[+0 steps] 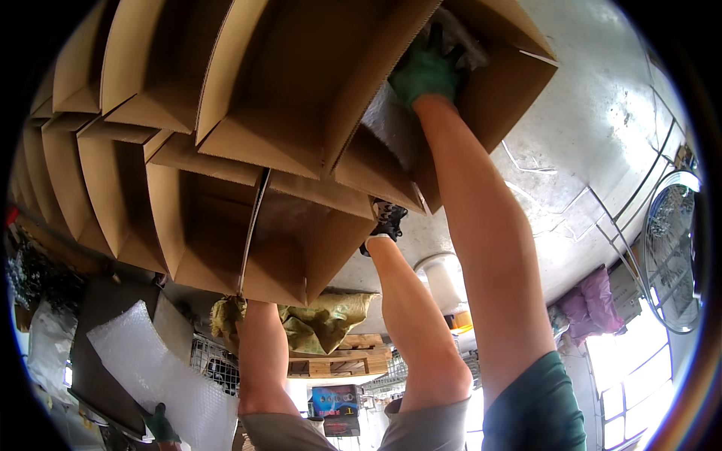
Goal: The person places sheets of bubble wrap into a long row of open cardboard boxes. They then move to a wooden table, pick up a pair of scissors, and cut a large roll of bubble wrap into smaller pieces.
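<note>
My right hand (427, 75), in a green glove with dark fingertips, reaches down inside an open cardboard box (496, 98) at the upper right. Its fingers look spread against clear bubble wrap (459, 37) lining the box. More clear wrap (387, 120) shows beside the wrist. What lies beneath is hidden. Low at the left, my left hand (159, 425), gloved in green too, closes on the edge of a long sheet of bubble wrap (177, 376). That sheet hangs in a curve, away from the boxes.
Rows of open cardboard boxes (286, 98) fill the upper left. A nearer box (278, 263) stands by my legs. Yellow-green cloth (331, 319) and a wooden pallet (338, 364) lie behind. On the right are a round wire fan (673, 248) and purple bags (590, 304).
</note>
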Demonstrator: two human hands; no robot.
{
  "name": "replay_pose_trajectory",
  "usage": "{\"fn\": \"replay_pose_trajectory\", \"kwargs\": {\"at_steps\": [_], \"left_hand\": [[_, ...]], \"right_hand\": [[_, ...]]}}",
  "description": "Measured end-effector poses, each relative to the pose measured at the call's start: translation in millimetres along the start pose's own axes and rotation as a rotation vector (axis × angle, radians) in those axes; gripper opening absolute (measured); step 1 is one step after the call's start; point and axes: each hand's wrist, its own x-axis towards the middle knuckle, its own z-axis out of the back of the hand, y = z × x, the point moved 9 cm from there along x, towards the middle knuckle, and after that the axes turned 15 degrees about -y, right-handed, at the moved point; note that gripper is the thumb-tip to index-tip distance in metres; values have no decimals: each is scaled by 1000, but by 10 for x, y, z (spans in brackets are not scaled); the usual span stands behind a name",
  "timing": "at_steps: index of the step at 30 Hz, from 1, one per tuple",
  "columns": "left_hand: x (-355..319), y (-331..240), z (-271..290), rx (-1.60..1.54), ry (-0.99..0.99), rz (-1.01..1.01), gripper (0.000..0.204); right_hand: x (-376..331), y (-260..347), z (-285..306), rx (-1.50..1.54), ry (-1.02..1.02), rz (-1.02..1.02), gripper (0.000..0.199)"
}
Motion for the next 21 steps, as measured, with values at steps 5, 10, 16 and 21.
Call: {"fn": "replay_pose_trajectory", "kwargs": {"at_steps": [5, 10, 16, 21], "left_hand": [[-16, -133, -22, 4, -8, -57, 96], [-148, -243, -73, 15, 45, -115, 96], [4, -131, -73, 37, 28, -109, 95], [-22, -135, -94, 55, 57, -67, 95]], "right_hand": [[221, 57, -453, -3, -87, 206, 88], [-46, 155, -598, 109, -25, 302, 74], [-638, 438, -848, -108, 270, 270, 81], [-746, 359, -656, -93, 235, 267, 83]]}}
